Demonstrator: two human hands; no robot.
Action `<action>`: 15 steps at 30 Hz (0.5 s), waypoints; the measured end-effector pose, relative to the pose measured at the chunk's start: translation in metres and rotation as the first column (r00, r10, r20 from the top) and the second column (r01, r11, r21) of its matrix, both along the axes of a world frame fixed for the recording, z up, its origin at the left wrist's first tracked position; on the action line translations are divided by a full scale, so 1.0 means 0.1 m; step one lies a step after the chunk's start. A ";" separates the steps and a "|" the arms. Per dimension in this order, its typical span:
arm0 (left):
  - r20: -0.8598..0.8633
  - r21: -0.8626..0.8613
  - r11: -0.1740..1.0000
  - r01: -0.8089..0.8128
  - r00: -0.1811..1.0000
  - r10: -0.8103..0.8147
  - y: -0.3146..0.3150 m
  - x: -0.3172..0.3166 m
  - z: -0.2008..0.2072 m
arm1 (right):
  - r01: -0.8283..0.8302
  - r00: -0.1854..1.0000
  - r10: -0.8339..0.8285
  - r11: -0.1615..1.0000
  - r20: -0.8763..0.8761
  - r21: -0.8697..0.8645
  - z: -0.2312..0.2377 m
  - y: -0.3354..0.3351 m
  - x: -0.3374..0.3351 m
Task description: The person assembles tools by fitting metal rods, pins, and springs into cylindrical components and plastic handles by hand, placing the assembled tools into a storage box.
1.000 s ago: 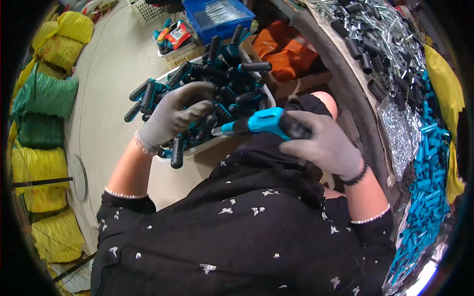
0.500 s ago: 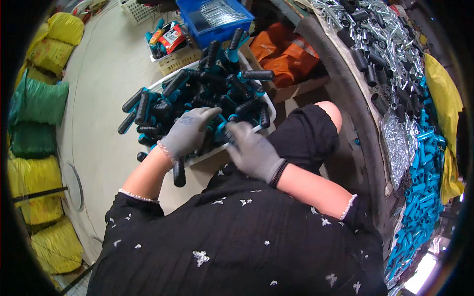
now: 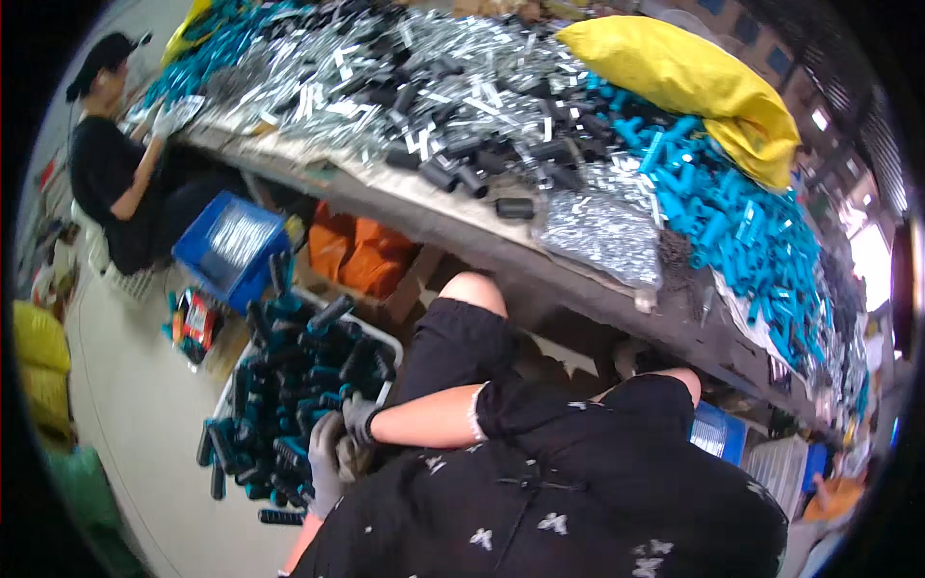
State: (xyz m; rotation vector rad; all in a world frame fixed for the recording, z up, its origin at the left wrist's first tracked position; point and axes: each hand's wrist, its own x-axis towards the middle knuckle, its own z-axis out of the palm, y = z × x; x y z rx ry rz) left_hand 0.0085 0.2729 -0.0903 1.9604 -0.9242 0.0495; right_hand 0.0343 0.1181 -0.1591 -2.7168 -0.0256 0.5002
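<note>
Both hands wear grey gloves and meet at the near edge of a heap of black and teal handle grips (image 3: 289, 385). The left hand (image 3: 326, 464) has its fingers curled down against the grips; whether they close on one cannot be told. The right hand (image 3: 358, 421) lies just beside it, with its forearm crossing in from the person's right, fingers bent into the heap; its grasp is likewise unclear.

The grips fill a white basket (image 3: 383, 339) directly ahead of the fingers and spill over its rim onto the floor to the left of the left hand. Beyond the basket stands a blue crate (image 3: 198, 258), with orange bags (image 3: 361, 258) to its right under a workbench (image 3: 434, 217).

On the workbench, farther out from the fingers, lie shiny metal parts (image 3: 385, 77), black sleeves (image 3: 462, 173), teal sleeves (image 3: 742, 231) and a yellow sack (image 3: 694, 87). At the far left end of the workbench sits another person (image 3: 116, 183), hands on the parts.
</note>
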 end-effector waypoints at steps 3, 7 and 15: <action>0.166 0.184 0.981 -0.061 0.986 0.030 -0.03 0.09 -0.18 | 0.023 0.999 -0.016 0.989 -0.045 0.146 0.18 -0.08 -0.03; 0.349 0.491 0.865 -0.100 0.933 -0.090 0.03 0.11 -0.49 | 0.081 0.996 -0.084 0.987 0.016 0.142 0.92 -0.39 -0.22; 0.131 0.777 0.609 0.158 0.906 -0.403 -0.98 0.36 1.03 | 0.280 0.752 -0.489 0.843 0.441 0.459 2.26 -1.58 -1.62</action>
